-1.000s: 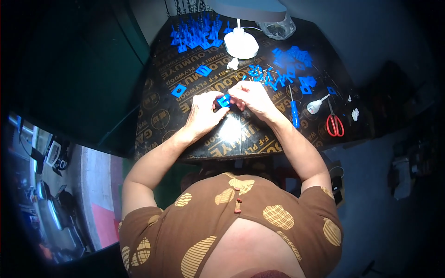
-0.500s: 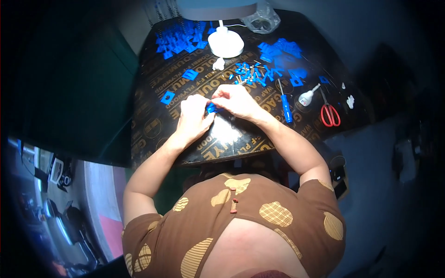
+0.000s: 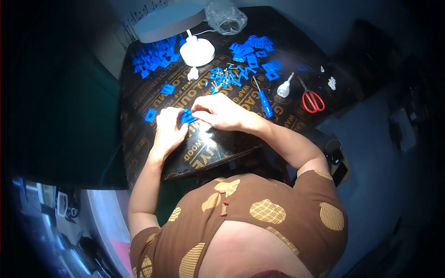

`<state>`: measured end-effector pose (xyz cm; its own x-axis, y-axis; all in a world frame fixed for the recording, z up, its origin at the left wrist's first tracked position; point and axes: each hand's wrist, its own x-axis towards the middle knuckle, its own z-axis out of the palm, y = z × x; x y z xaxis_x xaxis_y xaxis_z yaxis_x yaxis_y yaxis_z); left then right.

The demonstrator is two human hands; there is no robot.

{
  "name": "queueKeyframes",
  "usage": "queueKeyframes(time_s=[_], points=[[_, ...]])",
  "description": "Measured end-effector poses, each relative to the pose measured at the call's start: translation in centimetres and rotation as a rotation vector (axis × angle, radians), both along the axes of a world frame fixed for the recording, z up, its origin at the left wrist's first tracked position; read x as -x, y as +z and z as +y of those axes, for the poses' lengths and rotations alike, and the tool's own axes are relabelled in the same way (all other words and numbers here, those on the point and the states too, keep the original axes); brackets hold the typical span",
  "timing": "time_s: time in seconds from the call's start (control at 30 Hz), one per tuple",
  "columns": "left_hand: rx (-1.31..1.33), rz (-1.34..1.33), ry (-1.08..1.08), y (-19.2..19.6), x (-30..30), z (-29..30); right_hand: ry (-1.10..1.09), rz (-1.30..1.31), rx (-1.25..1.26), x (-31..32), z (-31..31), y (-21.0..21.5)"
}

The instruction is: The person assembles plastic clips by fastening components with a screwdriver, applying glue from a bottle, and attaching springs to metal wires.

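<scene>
Between my two hands is a small blue plastic part (image 3: 187,118), flat below with a short round peg standing up on it. My left hand (image 3: 168,130) grips it from the left, fingers curled over and thumb below. My right hand (image 3: 221,112) is closed at its right side, with thumb and fingertips pressed together against the part; those fingers partly cover it. A square blue plate with a hole (image 3: 150,115) lies left of my left hand, and another blue piece (image 3: 168,89) rests beyond it.
Small blue pegs and metal pins (image 3: 227,76) lie scattered ahead. Farther back are blue plates (image 3: 252,46), a white lamp (image 3: 197,52) and blue pieces with springs (image 3: 150,60). A blue screwdriver (image 3: 265,103), white squeeze bottle (image 3: 284,88) and red-handled scissors (image 3: 313,100) lie right.
The view has turned, so the table and its things appear farther left. My hands have come slightly apart around the blue part, and more of it shows, its peg included.
</scene>
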<state>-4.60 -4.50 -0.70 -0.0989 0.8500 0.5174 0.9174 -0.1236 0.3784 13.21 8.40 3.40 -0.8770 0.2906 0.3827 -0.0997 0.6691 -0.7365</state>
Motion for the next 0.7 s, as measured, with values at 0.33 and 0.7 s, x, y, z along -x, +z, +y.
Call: queueKeyframes(time_s=[0.33,0.7], points=[[-0.121,-0.183,0.068,1.7,-0.4,-0.6,0.179,0.023,0.080,-12.7,-0.9,4.1],[-0.112,-0.085,-0.069,5.3,-6.1,-1.4,-0.877,0.269,0.327,-22.3,11.2,2.3]])
